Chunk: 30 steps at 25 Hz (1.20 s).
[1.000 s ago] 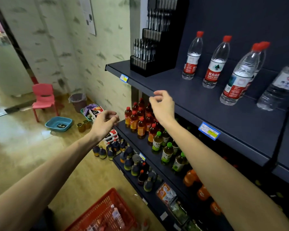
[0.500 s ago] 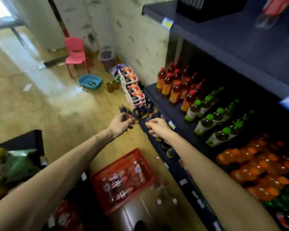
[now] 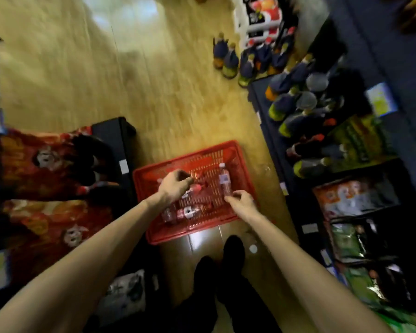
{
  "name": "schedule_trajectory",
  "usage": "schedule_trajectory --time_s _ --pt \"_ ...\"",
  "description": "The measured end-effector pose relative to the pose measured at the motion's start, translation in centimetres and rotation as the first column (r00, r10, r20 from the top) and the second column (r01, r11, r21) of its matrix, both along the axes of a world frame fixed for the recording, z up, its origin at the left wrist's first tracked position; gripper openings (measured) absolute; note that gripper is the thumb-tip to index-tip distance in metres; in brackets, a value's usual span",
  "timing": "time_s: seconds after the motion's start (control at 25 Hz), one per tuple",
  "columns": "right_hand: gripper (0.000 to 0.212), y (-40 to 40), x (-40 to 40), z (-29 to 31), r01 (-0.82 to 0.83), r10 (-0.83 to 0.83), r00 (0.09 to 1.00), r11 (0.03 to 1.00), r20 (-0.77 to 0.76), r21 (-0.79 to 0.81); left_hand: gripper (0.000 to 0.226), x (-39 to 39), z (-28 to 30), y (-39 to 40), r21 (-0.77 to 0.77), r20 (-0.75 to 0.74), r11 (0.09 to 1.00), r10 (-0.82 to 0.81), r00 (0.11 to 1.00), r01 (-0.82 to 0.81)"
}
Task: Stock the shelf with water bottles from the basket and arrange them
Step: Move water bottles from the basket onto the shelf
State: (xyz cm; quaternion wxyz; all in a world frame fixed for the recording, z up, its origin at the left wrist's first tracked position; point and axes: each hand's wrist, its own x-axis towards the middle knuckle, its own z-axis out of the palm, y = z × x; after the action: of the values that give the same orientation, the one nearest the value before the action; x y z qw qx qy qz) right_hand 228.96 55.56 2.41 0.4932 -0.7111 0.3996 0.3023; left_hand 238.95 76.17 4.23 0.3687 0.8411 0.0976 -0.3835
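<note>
Both hands have dropped into the basket (image 3: 142,179) (bottle (image 3: 225,180) pointing away)

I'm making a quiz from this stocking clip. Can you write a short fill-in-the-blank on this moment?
1. Both hands reach into a ___ basket.
2. The basket sits on the ___.
3. The right hand is at the bottle with the ___ cap.

Missing: red; floor; white
</note>
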Motion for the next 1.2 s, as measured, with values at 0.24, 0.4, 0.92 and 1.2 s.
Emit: schedule_trajectory --time_s 0.24,0.4,0.92,1.2 --pt "0.052 1.4 2.2 -16.2 -0.007 0.004 0.999 0.998 -0.048 -0.069 0.031 -2.1 -15.9 2.5 0.144 0.017 0.981 -0.131 0.991 0.127" --pt "0.058 2.7 4.8 -24.8 -0.004 -0.005 0.998 0.992 -0.066 -0.130 0.039 -1.5 -24.3 3.5 0.251 0.075 0.933 -0.285 0.956 0.258" --pt "0.077 1.8 7.4 -39.1 -0.226 0.192 0.973 0.891 -0.124 -0.394 0.062 -0.4 -40.0 4.1 0.670 0.045 0.501 -0.764 0.644 0.548" --pt "0.056 0.5 6.9 -38.9 -0.223 0.213 0.975 0.915 -0.066 -0.337 0.032 -0.7 -40.8 3.1 0.684 -0.041 0.428 -0.785 0.618 0.590"
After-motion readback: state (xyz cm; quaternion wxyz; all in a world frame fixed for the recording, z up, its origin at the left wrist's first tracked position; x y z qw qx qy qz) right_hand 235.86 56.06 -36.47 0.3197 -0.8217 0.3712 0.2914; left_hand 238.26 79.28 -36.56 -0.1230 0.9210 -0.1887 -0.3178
